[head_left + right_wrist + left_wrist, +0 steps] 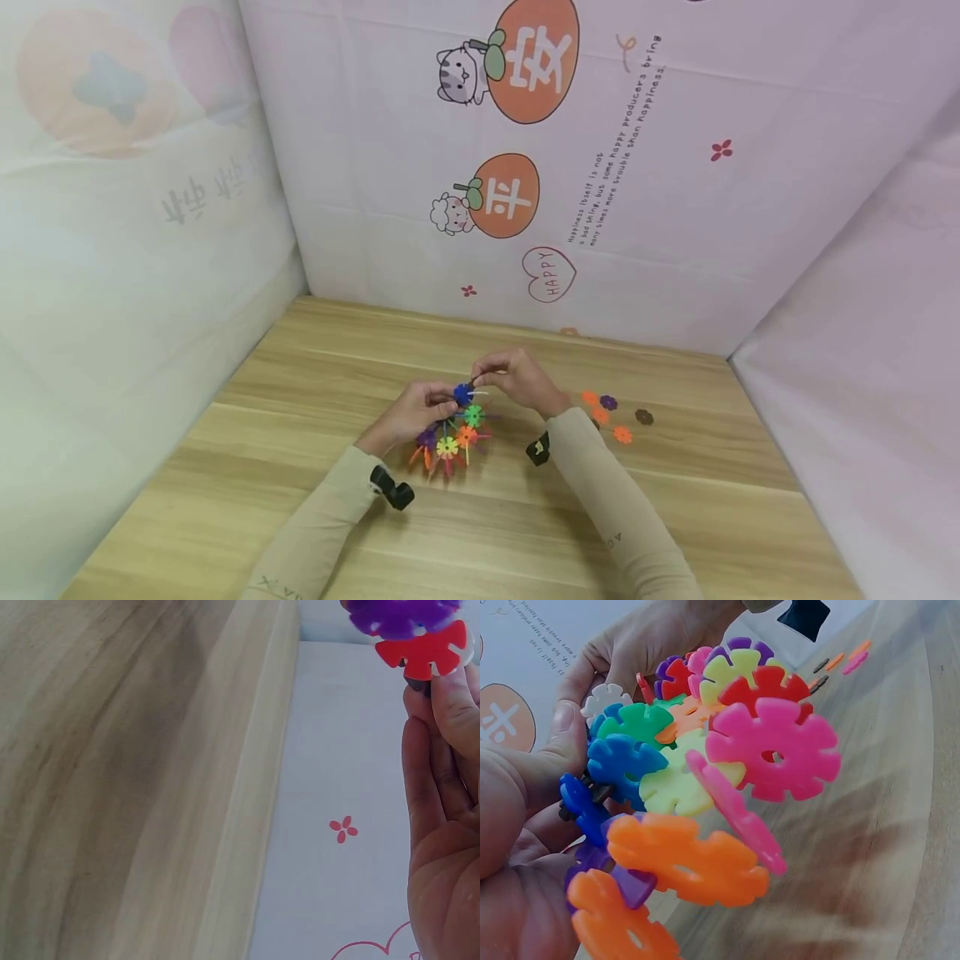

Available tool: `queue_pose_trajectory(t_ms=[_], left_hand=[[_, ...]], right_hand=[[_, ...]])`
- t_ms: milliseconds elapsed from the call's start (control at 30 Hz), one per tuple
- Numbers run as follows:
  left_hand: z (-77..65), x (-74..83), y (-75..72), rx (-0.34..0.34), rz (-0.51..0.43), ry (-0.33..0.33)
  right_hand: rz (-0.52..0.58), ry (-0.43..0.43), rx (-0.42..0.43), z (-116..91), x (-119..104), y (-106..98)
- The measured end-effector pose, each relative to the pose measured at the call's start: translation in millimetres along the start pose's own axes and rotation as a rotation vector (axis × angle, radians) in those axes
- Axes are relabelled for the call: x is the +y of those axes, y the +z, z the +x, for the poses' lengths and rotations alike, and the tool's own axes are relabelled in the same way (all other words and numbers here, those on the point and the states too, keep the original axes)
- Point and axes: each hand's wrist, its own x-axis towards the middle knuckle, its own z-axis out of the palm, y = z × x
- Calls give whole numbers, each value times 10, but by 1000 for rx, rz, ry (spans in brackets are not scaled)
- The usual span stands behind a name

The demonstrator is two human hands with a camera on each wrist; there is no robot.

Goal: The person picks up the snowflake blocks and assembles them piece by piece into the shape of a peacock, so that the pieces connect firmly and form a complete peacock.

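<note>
A cluster of interlocked plastic snowflake discs [447,447] in many colours hangs over the table. My left hand [411,412] grips its upper left part near a blue disc [462,394]. Up close in the left wrist view, a large pink disc [802,742] and an orange disc [682,859] stick out of the cluster towards the camera. At the cluster's top, my right hand [521,382] pinches a dark disc [417,685] between thumb and fingers, beside a red disc [424,652]. Fingers and neighbouring discs hide most of that dark piece.
Loose discs lie on the wooden table [480,533] right of my right hand: several orange ones [622,434], a purple one [608,402] and a brown one [644,417]. Printed white cloth [375,167] encloses the table's back and sides. Black wrist devices [392,490] sit on both sleeves.
</note>
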Motion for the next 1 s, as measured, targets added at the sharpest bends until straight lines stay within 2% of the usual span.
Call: queue_pose_trajectory(t_ms=[100, 200, 300, 500, 667, 900, 1000], left_hand=[[-6, -7, 12, 0, -8, -22], [-5, -20, 44, 18, -18, -78], [10, -34, 82, 76, -46, -138], [69, -64, 152, 245, -225, -209], [93, -65, 183, 413, -315, -251], [182, -72, 111, 592, -406, -277], [213, -77, 75, 647, -379, -308]], right_hand=[[10, 6, -19, -2, 0, 3], [10, 25, -52, -3, 9, -12], [-14, 56, -62, 10, 23, -60], [-87, 188, 8, -56, 51, -289], [-144, 302, -27, -315, 113, -547], [-247, 334, -18, -776, 234, -905], [-297, 358, -3, -935, 275, -1014]])
